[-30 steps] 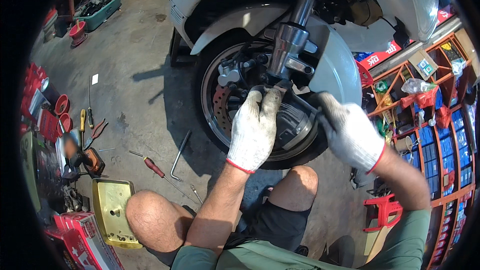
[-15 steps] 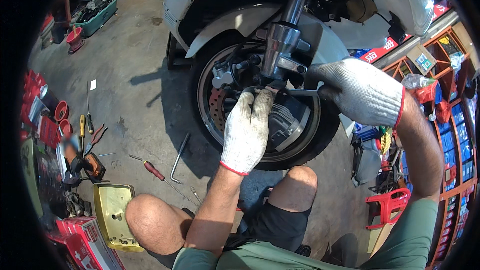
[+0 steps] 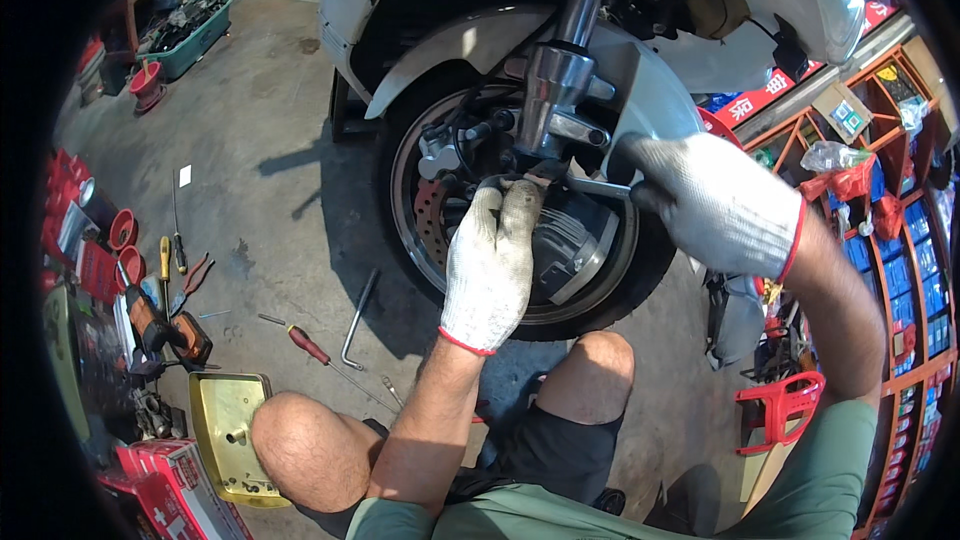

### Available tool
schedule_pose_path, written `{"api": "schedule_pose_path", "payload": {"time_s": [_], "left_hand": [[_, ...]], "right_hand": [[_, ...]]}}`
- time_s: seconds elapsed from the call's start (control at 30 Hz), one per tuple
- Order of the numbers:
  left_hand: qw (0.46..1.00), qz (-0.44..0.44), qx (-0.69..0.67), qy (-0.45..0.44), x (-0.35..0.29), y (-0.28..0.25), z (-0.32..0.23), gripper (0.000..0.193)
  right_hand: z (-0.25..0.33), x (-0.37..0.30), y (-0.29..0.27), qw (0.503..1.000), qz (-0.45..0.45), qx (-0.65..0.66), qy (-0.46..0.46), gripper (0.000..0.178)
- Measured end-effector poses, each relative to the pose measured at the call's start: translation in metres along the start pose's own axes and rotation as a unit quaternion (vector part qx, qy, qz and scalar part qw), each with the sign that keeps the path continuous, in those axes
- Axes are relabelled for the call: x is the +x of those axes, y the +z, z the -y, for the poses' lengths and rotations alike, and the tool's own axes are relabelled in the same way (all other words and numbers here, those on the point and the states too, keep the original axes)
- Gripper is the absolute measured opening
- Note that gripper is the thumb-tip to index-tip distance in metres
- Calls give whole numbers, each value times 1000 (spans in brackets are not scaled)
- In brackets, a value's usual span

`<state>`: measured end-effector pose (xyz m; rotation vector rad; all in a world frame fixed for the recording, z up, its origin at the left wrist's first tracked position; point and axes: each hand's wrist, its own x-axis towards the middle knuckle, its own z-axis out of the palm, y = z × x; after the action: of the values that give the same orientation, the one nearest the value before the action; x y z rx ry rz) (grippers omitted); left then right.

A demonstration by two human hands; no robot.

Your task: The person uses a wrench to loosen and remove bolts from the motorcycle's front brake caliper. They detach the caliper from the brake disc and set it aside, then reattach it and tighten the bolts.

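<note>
A white scooter's front wheel (image 3: 420, 240) with a brake disc and a silver fork leg (image 3: 560, 90) stands in front of me. My left hand (image 3: 492, 260), in a white knit glove, reaches up to the wheel hub, fingertips pressed against the fitting under the fork leg. My right hand (image 3: 715, 202), gloved the same way, grips the handle of a metal wrench (image 3: 595, 185) whose head sits at that same fitting. My bare knees show below the wheel.
On the concrete floor lie an L-shaped hex key (image 3: 358, 315), a red-handled screwdriver (image 3: 305, 342), pliers (image 3: 195, 275) and a brass-coloured tray (image 3: 225, 430). Red boxes line the left. Shelves of parts (image 3: 900, 240) and a red plastic stool (image 3: 785, 405) stand at right.
My right hand has risen from the lower right of the wheel to the fork leg's height, swinging the wrench upward. The left hand stayed at the hub.
</note>
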<state>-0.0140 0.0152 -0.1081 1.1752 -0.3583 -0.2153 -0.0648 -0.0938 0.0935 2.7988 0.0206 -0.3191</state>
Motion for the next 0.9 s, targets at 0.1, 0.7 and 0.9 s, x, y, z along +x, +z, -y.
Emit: {"api": "schedule_pose_path", "payload": {"time_s": [0.1,0.7,0.9], "left_hand": [[997,-15,-70,8,2,1,7,36],[998,0,-59,-1,2,0,10,37],[999,-9,-25,33,-2,2,-2,33]], "right_hand": [[0,11,-8,999,18,32,-9,19],[-4,-12,24,989,-78,122,-39,26],[-5,7,-8,996,34,80,23,32]]}}
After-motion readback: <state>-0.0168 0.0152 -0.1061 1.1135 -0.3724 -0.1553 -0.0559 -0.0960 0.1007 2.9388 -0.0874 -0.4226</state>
